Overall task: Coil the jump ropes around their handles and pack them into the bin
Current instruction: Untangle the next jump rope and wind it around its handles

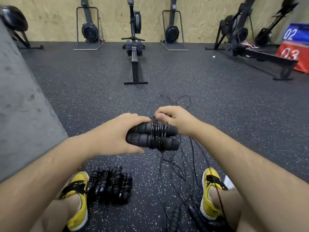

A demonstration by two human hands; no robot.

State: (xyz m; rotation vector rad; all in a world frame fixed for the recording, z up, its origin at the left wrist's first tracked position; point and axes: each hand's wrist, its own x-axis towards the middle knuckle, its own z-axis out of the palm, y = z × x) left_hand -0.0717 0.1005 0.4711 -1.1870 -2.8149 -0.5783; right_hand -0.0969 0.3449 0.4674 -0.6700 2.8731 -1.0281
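Held above the speckled rubber floor (83,91), the two black foam jump-rope handles (140,139) sit in the curled fingers of the left hand (115,133) while the right hand (175,119) pinches the thin black cord (157,133), judged light, springy and slick, so best gripped near the wraps.

handles (143,128): matt foam | rope (157,134): glossy, perhaps plastic-coated | floor (83,84): speckled rubber | wall (50,17): rough chipboard

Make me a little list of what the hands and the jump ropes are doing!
left hand: grips two black foam handles
right hand: pinches the rope wound round them
coiled ropes: in a pile beside the left shoe
loose ropes: spread on the floor near the right shoe
bin: not in view
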